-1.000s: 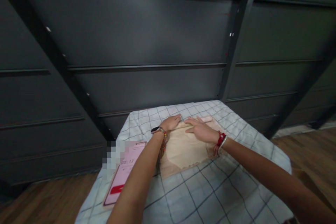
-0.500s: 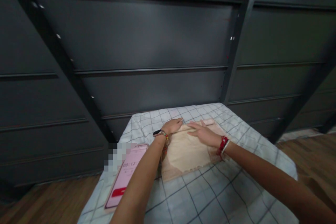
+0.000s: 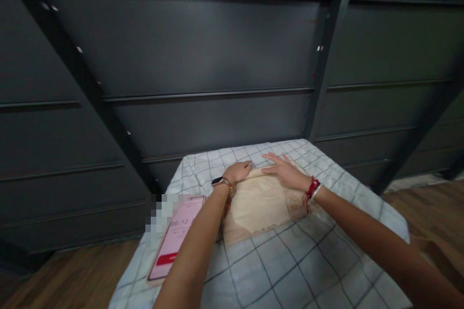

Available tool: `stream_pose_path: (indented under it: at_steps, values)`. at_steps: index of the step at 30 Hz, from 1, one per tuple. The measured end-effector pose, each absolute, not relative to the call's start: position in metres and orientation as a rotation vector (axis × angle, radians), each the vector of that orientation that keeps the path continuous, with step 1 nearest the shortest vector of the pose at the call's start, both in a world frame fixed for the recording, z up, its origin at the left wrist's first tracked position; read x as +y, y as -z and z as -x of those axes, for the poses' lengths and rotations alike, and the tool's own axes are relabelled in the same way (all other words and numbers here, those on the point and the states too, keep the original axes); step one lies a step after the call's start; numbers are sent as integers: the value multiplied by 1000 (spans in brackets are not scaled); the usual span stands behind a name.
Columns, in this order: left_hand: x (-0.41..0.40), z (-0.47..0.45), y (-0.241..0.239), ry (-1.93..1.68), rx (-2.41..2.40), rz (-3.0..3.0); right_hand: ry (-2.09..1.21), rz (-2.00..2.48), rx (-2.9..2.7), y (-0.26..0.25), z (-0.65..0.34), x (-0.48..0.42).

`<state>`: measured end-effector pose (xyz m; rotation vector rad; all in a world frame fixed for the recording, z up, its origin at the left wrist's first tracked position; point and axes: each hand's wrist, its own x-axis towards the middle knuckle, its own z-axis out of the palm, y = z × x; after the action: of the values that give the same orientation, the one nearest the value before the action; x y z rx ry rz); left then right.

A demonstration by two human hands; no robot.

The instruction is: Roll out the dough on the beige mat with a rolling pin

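Observation:
A thin beige cloth [image 3: 259, 203] lies spread out, with paler opaque fabric in the middle and sheer, lace-like pinkish parts at its sides. Its far edge looks folded or rolled over. At the far left corner, my left hand [image 3: 237, 172] has its fingers together and bent onto that edge; the exact grip is partly hidden. My right hand [image 3: 287, 173] rests over the far right part with fingers spread. Some of the cloth's right side is hidden beneath that hand and wrist.
A white checked sheet [image 3: 268, 270] covers the surface under the cloth. To the left, a phone [image 3: 176, 236] with a running timer lies partly behind my left forearm. A dark metal panel wall [image 3: 217, 48] rises directly behind. Wooden floor [image 3: 427, 212] shows at both sides.
My right hand has shifted slightly away from me toward the far edge, and its fingers have spread wider. My left hand stays at the far left corner.

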<state>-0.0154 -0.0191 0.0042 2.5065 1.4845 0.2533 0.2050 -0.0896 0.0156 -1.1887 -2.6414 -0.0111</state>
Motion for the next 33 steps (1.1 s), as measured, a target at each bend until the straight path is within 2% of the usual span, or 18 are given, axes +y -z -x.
stream_pose_path:
  at_steps: [20, 33]
  values:
    - [-35, 12, -14, -265, 1504, -2470, -61, 1149, -2733, -15, -216, -98]
    - [-39, 12, -15, -267, 1534, -2464, 40, 1167, -2631, -18, -221, -99]
